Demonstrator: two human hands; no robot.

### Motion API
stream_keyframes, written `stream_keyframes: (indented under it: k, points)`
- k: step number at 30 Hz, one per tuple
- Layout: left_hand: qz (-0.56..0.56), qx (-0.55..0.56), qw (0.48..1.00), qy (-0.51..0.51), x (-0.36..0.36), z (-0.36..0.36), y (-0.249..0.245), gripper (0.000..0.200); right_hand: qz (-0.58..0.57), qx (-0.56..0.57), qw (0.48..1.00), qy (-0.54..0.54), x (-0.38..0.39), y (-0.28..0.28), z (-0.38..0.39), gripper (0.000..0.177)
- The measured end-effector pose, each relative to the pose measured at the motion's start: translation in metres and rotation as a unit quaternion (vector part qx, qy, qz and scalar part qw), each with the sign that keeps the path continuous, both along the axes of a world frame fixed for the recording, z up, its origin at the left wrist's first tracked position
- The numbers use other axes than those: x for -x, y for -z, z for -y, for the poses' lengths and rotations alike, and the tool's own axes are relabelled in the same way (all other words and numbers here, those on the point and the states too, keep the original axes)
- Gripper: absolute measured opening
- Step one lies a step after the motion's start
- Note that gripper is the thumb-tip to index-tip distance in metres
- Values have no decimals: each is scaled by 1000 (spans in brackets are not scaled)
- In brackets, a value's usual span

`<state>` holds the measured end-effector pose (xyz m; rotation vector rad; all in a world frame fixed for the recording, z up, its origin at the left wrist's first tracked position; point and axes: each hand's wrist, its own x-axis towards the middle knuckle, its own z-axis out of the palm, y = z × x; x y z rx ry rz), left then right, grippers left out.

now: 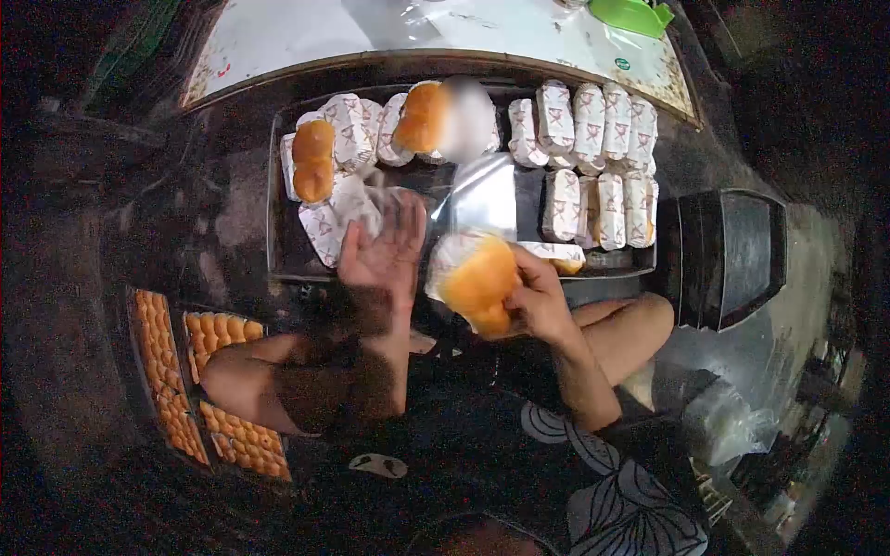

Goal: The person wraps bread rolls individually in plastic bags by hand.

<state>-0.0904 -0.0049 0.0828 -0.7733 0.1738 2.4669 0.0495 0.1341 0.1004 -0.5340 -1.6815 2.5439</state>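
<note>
Between thumb and fingers of my right hand [542, 296] is a golden bread bun [480, 278], with a printed white paper [450, 255] against its left side. My left hand [385, 246] is held up with its fingers apart, near a crumpled pale wrapper [357, 204] over the tray's left part; whether it touches the wrapper is unclear. The black tray [276, 232] in front of me holds many paper-wrapped buns [561, 204]. Two unwrapped buns lie on top, one at the left [313, 160] and one at the back [422, 116].
A white table [306, 42] with a green plastic item [635, 14] stands beyond the tray. At lower left are trays of buns [246, 440]. A dark container [742, 250] stands at the right, with a clear plastic bag [732, 422] below it.
</note>
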Motion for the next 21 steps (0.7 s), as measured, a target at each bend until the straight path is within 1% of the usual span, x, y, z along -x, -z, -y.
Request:
stream_keyframes:
  k: [1,2,3,4,5,6,7,8,9,10,11,12,13,14,15,16,17,18,19,20,21]
  points:
    - [-123,-21,992,-4,-6,-2,2,38,-30,-233,972,13,13,-23,-3,54]
    - [-167,159,973,-6,-18,-9,-17,47,-53,-455,889,25,24,-38,-4,50]
    - [-166,152,974,3,-23,-11,-17,47,13,-450,892,42,30,-44,-1,43]
    - [-274,170,946,-22,-27,-13,-16,53,69,-455,888,13,30,-54,3,45]
    - [-380,186,905,-51,-27,-12,-14,60,121,-456,881,-18,28,-61,7,49]
    - [-432,224,873,-46,-26,-9,-11,74,137,-441,884,-76,21,-53,12,52]
    - [-430,225,873,-48,-28,-7,-8,74,151,-423,883,-137,18,-46,17,58]
    - [-398,245,884,-19,-31,-5,-5,78,167,-390,898,-114,17,-41,18,53]
    - [-365,264,893,13,-35,-3,-2,82,168,-387,899,-116,18,-35,18,53]
    - [-388,228,892,25,-44,-5,2,79,178,-362,914,-43,21,-27,15,51]
    - [-386,228,893,27,-45,-5,7,79,187,-334,923,30,23,-22,12,48]
    - [-373,229,897,68,-42,-7,11,73,161,-283,945,36,24,-22,7,46]
    - [-361,230,897,107,-39,-6,11,68,162,-282,945,35,19,-17,7,46]
    - [-323,188,920,116,-34,1,8,46,113,-263,958,30,13,-8,9,47]
    - [-327,189,919,111,-23,6,5,46,62,-244,968,23,7,0,9,50]
    - [-258,120,951,125,-12,13,3,36,57,-159,985,-36,2,5,7,57]
    - [-186,50,972,137,-4,17,1,30,54,-159,985,-42,-4,7,7,57]
    - [-116,-27,984,134,2,19,-1,26,46,-66,995,-53,-11,8,8,54]
    - [-120,-25,984,127,5,20,1,26,39,27,997,-65,-15,11,11,52]
    - [-63,-88,986,125,5,21,4,25,33,104,994,-25,-16,16,20,54]
    - [-5,-151,981,124,4,22,5,25,32,107,993,-28,-16,18,24,54]
